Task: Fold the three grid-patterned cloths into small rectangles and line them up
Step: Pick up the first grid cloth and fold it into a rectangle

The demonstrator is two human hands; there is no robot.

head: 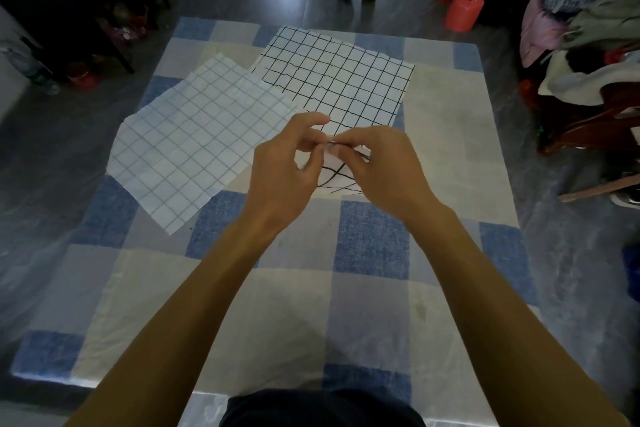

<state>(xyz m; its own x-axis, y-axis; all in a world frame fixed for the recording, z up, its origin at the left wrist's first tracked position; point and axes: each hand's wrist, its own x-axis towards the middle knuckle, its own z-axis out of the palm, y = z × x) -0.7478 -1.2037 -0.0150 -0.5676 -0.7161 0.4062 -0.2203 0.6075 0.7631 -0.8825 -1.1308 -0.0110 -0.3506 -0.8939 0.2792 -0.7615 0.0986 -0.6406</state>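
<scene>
1. Left hand [284, 170], right hand [381, 170]: fingertips meet at centre, and both pinch one edge of a black-lined white cloth [334, 173]. My palms mostly hide it, so I cannot tell its long axis.
2. Black-grid cloth [339, 76]: flat and unfolded, at 12 o'clock just beyond my fingertips.
3. Pale blue-grid cloth [197, 135]: flat at 10 o'clock, nearer my left hand, overlapping item 2.
4. Checked table cover [370, 239]: lies beneath everything.
</scene>
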